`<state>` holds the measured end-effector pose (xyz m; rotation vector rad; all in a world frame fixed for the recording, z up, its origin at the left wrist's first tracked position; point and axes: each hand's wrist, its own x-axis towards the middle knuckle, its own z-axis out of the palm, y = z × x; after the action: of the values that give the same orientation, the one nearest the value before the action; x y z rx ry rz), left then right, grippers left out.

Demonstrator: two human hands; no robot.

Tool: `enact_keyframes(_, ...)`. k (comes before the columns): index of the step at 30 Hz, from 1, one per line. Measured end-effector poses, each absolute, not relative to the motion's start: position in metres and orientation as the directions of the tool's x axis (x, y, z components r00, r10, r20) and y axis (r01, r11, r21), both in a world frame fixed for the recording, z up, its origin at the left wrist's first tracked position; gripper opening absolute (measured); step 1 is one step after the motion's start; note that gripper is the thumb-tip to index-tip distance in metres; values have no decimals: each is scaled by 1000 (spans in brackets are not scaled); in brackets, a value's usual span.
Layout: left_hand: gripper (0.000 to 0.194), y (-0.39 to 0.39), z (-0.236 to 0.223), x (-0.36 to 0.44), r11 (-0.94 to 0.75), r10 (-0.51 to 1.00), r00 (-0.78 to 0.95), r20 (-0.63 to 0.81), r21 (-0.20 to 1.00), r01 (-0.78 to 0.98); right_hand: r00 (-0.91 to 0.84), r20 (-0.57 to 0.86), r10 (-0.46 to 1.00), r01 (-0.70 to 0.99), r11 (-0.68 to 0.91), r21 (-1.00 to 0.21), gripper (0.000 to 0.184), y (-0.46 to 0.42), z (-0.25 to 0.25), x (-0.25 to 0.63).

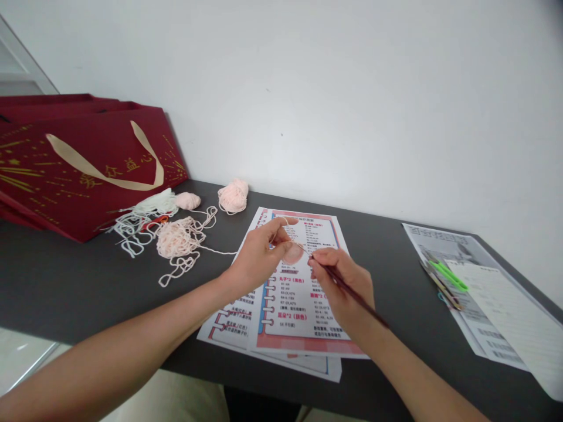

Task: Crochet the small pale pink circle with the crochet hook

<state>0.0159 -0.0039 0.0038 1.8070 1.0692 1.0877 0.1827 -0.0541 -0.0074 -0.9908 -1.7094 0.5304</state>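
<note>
Over the printed pattern sheets [303, 346], my left hand [264, 252] pinches a small round piece of pale pink crochet [292, 253]. Pink yarn loops over its raised index finger. My right hand [345, 284] is closed around a crochet hook [358, 299] with a dark red handle. The hook's thin metal tip points left and meets the edge of the crochet piece; the exact stitch is too small to make out. A strand of yarn [217, 252] runs leftward from my left hand to a loose pink yarn tangle [176, 237] on the table.
A large red gift bag [88, 170] stands at the left by the wall. White yarn [158, 202], a small pink ball [187, 201] and a larger pink yarn ball [233, 196] lie nearby. At right are papers [497, 305], green scissors [448, 275] and a pen-like tool [442, 287].
</note>
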Motion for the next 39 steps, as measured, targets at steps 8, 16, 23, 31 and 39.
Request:
enact_keyframes(8,27,1,6,13,-382,898,337,283,882,277,-740,512,436,522,852,29,16,-51,11,201)
enact_keyframes(16,35,5,11,10,-164,891,438,118,984,68,-517,581,629,443,777,-447,15,-47,6,206)
enact_keyframes(23,33,6,11,9,-262,878,443,183,957,122,-41,333,942,-67,330,-941,10,-44,-3,193)
enact_keyframes(31,30,6,10,9,-239,892,420,168,963,122,-201,564,801,308,598,-740,13,-51,0,196)
enact_keyframes(39,39,4,14,8,-161,852,506,137,987,3,-105,474,874,101,483,-870,12,-48,2,199)
